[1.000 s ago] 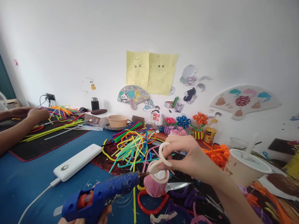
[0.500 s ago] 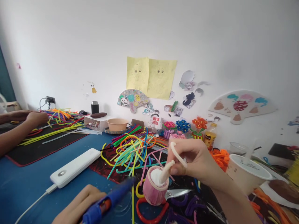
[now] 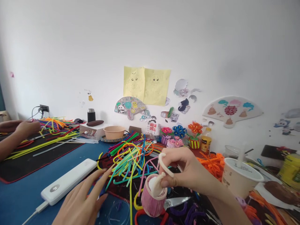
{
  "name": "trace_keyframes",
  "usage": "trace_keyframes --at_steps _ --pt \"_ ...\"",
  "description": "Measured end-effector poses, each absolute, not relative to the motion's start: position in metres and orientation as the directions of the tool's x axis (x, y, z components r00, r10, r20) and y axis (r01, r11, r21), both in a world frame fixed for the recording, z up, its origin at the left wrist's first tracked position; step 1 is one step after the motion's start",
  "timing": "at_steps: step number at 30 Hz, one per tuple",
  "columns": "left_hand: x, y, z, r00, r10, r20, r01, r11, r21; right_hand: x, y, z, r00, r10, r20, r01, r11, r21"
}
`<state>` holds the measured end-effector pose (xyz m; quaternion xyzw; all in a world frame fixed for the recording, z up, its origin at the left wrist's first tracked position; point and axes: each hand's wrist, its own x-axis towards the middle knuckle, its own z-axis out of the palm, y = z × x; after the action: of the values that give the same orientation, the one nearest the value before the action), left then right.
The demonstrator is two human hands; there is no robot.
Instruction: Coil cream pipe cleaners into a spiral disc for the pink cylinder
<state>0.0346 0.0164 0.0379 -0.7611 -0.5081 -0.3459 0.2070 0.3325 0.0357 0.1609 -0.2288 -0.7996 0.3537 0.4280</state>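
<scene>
My right hand point(image 3: 181, 165) pinches a cream-white pipe cleaner point(image 3: 167, 170), whose end curls up in a loop over the fingers. Its lower part goes into the white filling of a small pink pot point(image 3: 153, 204), just below the fingertips. The pot is over red-handled scissors point(image 3: 178, 202); I cannot tell whether it rests on them. My left hand point(image 3: 82, 198) is at the lower left with its fingers stretched apart. Beneath it, bits of a blue glue gun point(image 3: 101, 200) show, mostly hidden by the hand.
A heap of colourful pipe cleaners point(image 3: 131, 153) lies ahead. To the left are a white power bank point(image 3: 70, 179) with a cable and another person's hand point(image 3: 28, 129). At right stand a lidded paper cup point(image 3: 242, 175) and orange pipe cleaners point(image 3: 213, 164). Pipe-cleaner flower pots point(image 3: 194, 142) line the wall.
My left hand has let go of the blue glue gun, and its fingers have spread out. My right hand still pinches the white pipe cleaner at the pink pot. The view has shifted slightly.
</scene>
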Motion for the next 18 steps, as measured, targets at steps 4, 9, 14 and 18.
trace_keyframes --at_steps 4,9,14,18 --pt "0.104 0.006 0.120 0.331 0.436 0.837 0.705 -0.703 0.088 0.330 0.035 0.161 -0.597 0.640 0.484 0.022 0.616 -0.787" --pt "0.145 0.020 0.156 0.328 0.243 0.913 0.386 -0.916 0.105 0.332 0.034 0.162 -0.609 0.622 0.493 -0.096 0.559 -0.824" --pt "0.150 0.032 0.173 0.077 0.340 0.937 0.338 -0.893 0.296 0.344 0.034 0.171 -0.522 0.608 0.598 -0.044 0.681 -0.731" --pt "0.150 0.041 0.200 -0.063 0.369 0.927 0.396 -0.844 0.362 0.358 0.028 0.180 -0.310 0.655 0.689 0.109 0.744 -0.659"
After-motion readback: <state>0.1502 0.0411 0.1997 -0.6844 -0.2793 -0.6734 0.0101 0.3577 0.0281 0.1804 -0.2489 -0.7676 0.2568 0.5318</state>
